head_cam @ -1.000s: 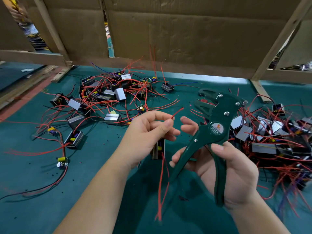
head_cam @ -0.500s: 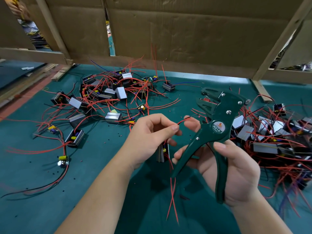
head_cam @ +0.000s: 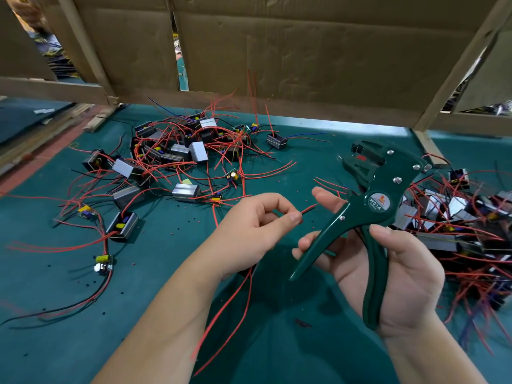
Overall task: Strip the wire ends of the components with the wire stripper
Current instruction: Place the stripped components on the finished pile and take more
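Observation:
My left hand [head_cam: 253, 234] pinches a red wire [head_cam: 308, 209] between thumb and forefinger, its short tip pointing right toward the tool. More red wires [head_cam: 232, 300] hang below that hand; the component they belong to is hidden behind it. My right hand [head_cam: 393, 275] grips the handles of the dark green wire stripper [head_cam: 374, 206], which stands upright with its jaws [head_cam: 360, 162] at the top, pointing left. The wire tip sits below the jaws, just left of the stripper's handle, apart from it.
A pile of small boxed components with red wires [head_cam: 177, 156] lies at the back left on the green table [head_cam: 69, 328]. A second pile [head_cam: 460, 225] lies at the right. Small insulation bits dot the table. A cardboard wall [head_cam: 304, 51] on wooden frames closes the back.
My left hand has shifted its pinch along the red wire, so a short tip now sticks out toward the stripper. The hanging wires swung lower. The stripper stays about where it was.

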`<action>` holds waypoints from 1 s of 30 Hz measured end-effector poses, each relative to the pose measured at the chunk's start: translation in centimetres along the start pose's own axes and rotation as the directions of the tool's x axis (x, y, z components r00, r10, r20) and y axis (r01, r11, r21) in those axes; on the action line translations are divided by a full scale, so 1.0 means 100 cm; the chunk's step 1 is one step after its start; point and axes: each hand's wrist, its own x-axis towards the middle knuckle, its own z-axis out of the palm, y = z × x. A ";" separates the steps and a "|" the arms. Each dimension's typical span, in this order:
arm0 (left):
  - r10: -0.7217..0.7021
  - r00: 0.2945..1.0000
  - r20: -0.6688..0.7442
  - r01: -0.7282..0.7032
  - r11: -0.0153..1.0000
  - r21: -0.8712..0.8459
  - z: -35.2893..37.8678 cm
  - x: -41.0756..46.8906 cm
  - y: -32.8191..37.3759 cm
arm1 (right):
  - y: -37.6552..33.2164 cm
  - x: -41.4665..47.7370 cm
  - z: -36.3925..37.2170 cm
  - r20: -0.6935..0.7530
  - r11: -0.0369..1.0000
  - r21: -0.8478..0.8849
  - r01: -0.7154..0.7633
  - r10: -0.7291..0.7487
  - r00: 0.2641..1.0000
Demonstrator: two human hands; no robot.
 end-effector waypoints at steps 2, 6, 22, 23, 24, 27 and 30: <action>-0.020 1.000 0.004 0.019 0.981 0.191 -0.003 0.000 -0.006 | -0.002 0.000 -0.001 0.012 1.000 0.002 0.027 -0.027 1.000; -0.142 0.980 -0.142 0.184 0.918 0.351 -0.015 0.002 -0.010 | -0.021 0.001 -0.006 0.069 0.992 0.061 0.114 -0.118 0.991; -0.144 0.972 -0.186 0.095 0.963 -0.252 -0.004 0.000 0.005 | -0.002 0.002 -0.002 0.047 0.990 -0.099 -0.099 0.104 0.994; -0.140 0.974 -0.177 0.095 0.966 -0.242 -0.002 0.000 0.006 | -0.001 0.002 -0.001 0.056 0.989 -0.105 -0.102 0.108 0.993; -0.135 0.977 -0.163 0.095 0.968 -0.234 -0.001 0.000 0.006 | 0.000 0.003 0.000 0.058 0.988 -0.109 -0.111 0.118 0.991; -0.114 0.985 -0.126 0.086 0.974 -0.209 0.001 -0.001 0.007 | 0.001 0.004 0.000 0.034 0.983 -0.124 -0.132 0.137 0.990; -0.116 0.984 -0.138 0.086 0.975 -0.205 0.002 -0.002 0.006 | 0.002 0.005 -0.001 0.015 0.982 -0.134 -0.136 0.139 0.990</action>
